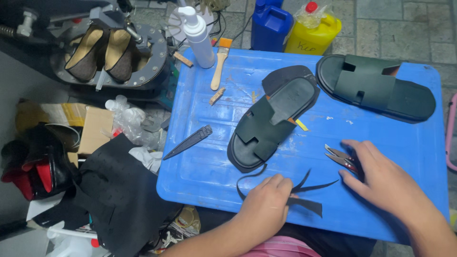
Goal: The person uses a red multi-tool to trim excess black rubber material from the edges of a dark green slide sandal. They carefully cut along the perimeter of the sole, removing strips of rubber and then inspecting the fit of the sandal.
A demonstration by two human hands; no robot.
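Note:
My left hand rests near the front edge of the blue plastic board, fingers pinched on thin black trimmed strips. My right hand lies to the right, gripping small thread snips whose blades point left. Just beyond my hands lies a dark green slide sandal with a loose black sole piece under its heel. A second matching sandal sits at the board's far right.
A dark knife blade, a wooden-handled brush and a white pump bottle are on the board's left. Blue and yellow jugs stand behind. Left: a press holding two shoes, black sheet material.

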